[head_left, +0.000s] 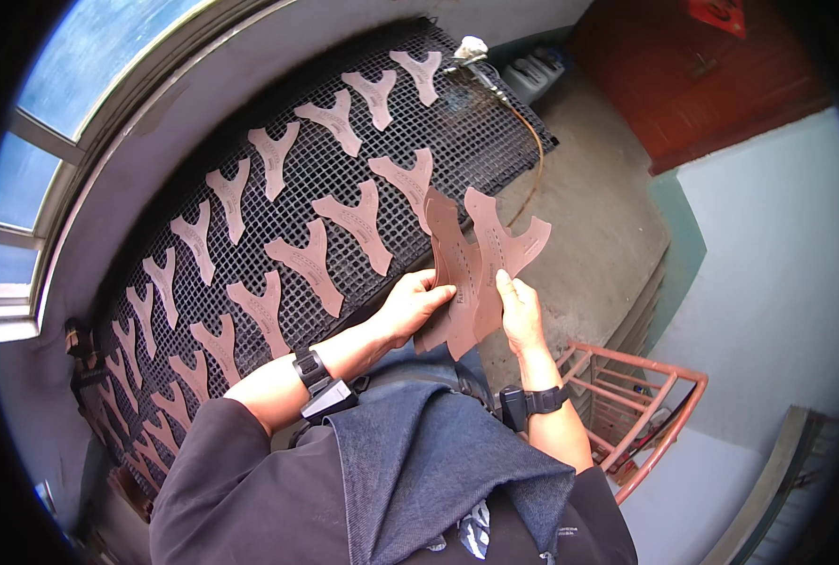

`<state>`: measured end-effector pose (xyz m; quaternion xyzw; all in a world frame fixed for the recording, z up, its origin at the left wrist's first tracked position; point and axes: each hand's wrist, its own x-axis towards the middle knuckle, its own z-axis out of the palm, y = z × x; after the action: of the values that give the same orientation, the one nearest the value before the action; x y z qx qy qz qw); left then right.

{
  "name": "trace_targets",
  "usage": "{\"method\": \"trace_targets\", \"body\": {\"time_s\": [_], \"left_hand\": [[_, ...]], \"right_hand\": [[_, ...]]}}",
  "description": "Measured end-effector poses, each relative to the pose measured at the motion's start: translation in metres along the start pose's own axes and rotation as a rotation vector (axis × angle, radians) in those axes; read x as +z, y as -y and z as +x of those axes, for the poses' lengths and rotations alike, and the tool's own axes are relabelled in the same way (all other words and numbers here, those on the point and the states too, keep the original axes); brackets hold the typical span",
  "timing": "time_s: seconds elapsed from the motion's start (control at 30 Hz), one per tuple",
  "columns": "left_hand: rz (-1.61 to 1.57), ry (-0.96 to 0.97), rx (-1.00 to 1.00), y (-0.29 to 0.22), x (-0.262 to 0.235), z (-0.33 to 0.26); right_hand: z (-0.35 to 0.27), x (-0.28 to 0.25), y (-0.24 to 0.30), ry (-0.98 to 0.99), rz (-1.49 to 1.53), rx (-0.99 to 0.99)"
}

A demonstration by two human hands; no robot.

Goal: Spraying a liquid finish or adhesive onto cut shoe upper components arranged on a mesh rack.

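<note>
My left hand [412,305] grips a small stack of flat, Y-shaped brown cut pieces [449,243], thumb on the top one and fingers behind. Between thumb and fingers, my right hand [523,315] pinches a lighter Y-shaped piece [496,247] that overlaps the stack's right side. Both show printed marks and a dashed line; they look like leather or a similar sheet. The pieces are held up in front of me, beyond the blue denim apron [419,452]. How many pieces the stack has is hidden.
Several matching Y-shaped pieces [351,224] lie in rows on a black mesh rack [330,160] under the window. What looks like a spray gun [476,66] with a hose rests at its far end, near a grey jug [532,75]. A reddish metal-framed cart [659,377] stands right.
</note>
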<state>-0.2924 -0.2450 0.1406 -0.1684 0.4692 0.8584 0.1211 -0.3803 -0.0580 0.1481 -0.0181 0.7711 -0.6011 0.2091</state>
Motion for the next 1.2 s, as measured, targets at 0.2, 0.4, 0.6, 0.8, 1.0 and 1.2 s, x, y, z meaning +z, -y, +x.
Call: {"method": "trace_targets", "body": {"time_s": [0.2, 0.4, 0.6, 0.8, 1.0, 1.2], "left_hand": [[-0.037, -0.206, 0.094, -0.016, -0.007, 0.051], [-0.312, -0.63, 0.142, -0.045, -0.028, 0.071], [-0.478, -1.02, 0.263, -0.029, 0.003, 0.056], [-0.568, -1.262, 0.301, 0.007, 0.054, 0.056], [-0.632, -1.337, 0.374, 0.023, 0.079, 0.058], [-0.652, -1.341, 0.484, 0.043, 0.091, 0.047]], "right_hand": [[0.083, 0.021, 0.028, 0.275, 0.198, 0.098], [0.256, -0.012, 0.004, 0.452, -0.073, -0.085], [0.382, 0.014, -0.018, 0.621, -0.574, -0.319], [0.4, 0.027, -0.002, 0.777, -0.678, 0.029], [0.44, -0.019, -0.021, 0.683, -0.108, 0.432], [0.454, -0.043, -0.025, 0.683, -0.047, 0.524]]}}
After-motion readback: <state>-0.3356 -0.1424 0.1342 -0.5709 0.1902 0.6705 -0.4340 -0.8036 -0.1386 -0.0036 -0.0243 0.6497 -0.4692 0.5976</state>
